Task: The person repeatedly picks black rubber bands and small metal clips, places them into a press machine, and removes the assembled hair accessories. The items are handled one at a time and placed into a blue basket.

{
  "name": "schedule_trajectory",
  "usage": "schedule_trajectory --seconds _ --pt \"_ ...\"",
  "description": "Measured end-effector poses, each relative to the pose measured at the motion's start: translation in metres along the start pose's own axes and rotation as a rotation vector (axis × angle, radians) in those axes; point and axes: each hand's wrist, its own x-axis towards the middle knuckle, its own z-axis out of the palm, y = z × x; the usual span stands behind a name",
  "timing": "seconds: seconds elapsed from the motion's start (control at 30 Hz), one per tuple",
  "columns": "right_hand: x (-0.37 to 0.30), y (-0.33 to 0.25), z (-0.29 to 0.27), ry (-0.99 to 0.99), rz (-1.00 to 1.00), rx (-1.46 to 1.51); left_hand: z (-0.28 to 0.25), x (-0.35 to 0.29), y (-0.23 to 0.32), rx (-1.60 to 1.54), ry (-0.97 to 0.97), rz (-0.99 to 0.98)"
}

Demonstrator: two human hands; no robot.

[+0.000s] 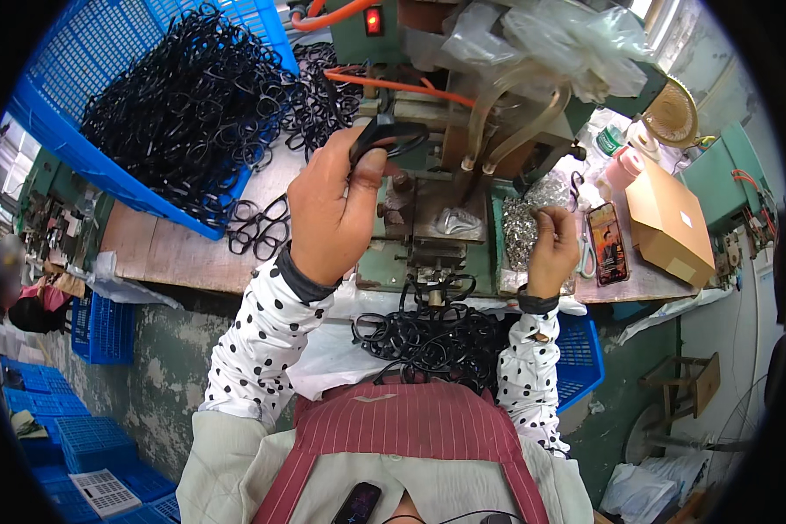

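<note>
My left hand (332, 201) is raised over the bench, its fingers closed around a black scissor handle (397, 140) with a large loop. Lower to the right, my right hand (553, 258) has its thumb and fingertips pinched together beside a tray of small shiny metal pieces (520, 229). Whatever those fingertips hold is too small to make out. Between my hands stands a green machine (380, 266) with a small clear plastic bag (458, 224) on it. A heap of black scissor handles (437, 345) lies in front of my apron.
A big blue crate (57, 113) full of black scissor handles tilts at the left, with several loose handles (258, 229) beside it. Hoses (498, 131) hang over the machine. At the right are a phone (608, 244), pale-handled scissors (587, 258) and a cardboard box (670, 218).
</note>
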Motion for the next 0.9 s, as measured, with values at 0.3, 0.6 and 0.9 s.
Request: schedule_trajectory --seconds 0.3,0.6,0.9 --pt "-0.023 -0.063 0.020 -0.072 0.066 0.173 0.003 -0.003 0.002 -0.073 0.031 -0.030" --pt "-0.041 -0.074 0.052 -0.104 0.041 0.263 0.003 -0.004 -0.002 -0.149 0.053 -0.051" --pt "-0.046 -0.070 0.071 -0.055 0.190 0.628 0.004 -0.005 -0.002 -0.189 0.046 -0.045"
